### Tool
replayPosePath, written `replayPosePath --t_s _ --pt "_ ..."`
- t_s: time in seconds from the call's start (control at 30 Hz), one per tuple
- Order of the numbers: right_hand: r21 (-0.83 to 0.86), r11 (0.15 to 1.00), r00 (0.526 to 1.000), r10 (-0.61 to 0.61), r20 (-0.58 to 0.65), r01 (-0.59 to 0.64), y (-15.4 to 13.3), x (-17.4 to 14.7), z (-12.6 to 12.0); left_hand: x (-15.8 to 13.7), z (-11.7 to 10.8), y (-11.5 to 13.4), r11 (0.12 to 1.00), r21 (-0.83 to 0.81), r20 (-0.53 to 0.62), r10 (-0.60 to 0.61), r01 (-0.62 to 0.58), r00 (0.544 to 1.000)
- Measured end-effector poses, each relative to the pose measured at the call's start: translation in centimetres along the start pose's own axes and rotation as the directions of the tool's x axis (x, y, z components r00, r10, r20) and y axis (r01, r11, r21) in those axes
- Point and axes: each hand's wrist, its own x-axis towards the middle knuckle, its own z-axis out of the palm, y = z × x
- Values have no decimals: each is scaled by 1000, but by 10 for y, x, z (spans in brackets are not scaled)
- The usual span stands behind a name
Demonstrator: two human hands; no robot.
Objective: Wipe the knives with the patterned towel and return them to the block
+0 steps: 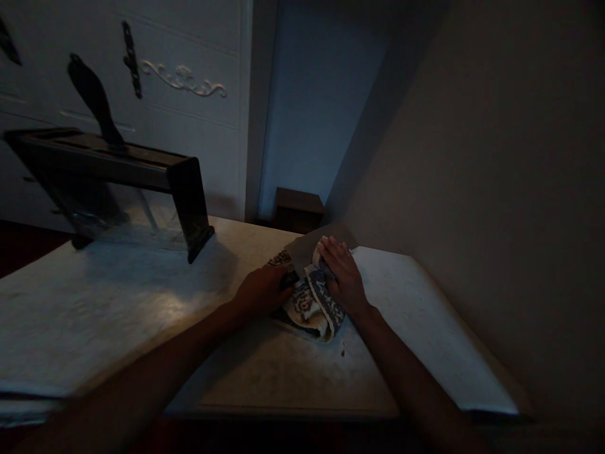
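My left hand (263, 291) is closed around the dark handle of a wide-bladed knife (302, 253), likely a cleaver. Its broad grey blade points away and to the right, low over the table. A patterned cloth (307, 302), cream with dark grey and brown figures, lies bunched below the blade and partly under my left hand. My right hand (344, 277) grips the upper end of this cloth, with its fingers bent over it against the blade. The cloth and my fingers hide part of the blade.
The light table (227, 359) has a small dark speck near the cloth. A knife block (184, 183) with clear sides and a black-handled knife (92, 94) stands at left. Behind are a white door (198, 38) and a brown box (299, 202). A wall (472, 189) borders the right.
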Motion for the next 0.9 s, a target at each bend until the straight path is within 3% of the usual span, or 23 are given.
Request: replayPosePath --t_s 0.13,0.57,0.77,0.9 --pt "-25 998 992 -47 115 50 -9 2 5 0 2 -1 1000 26 -5 12 -12 1000" --pt "-8 982 939 -179 293 190 -19 5 11 -1 3 1 995 98 3 35 -35 999" --pt "-28 971 935 -222 276 239 -25 4 14 -3 1 3 988 150 19 43 -45 999" --pt "5 978 954 -206 217 210 -21 3 16 -5 0 5 981 183 25 60 -63 998"
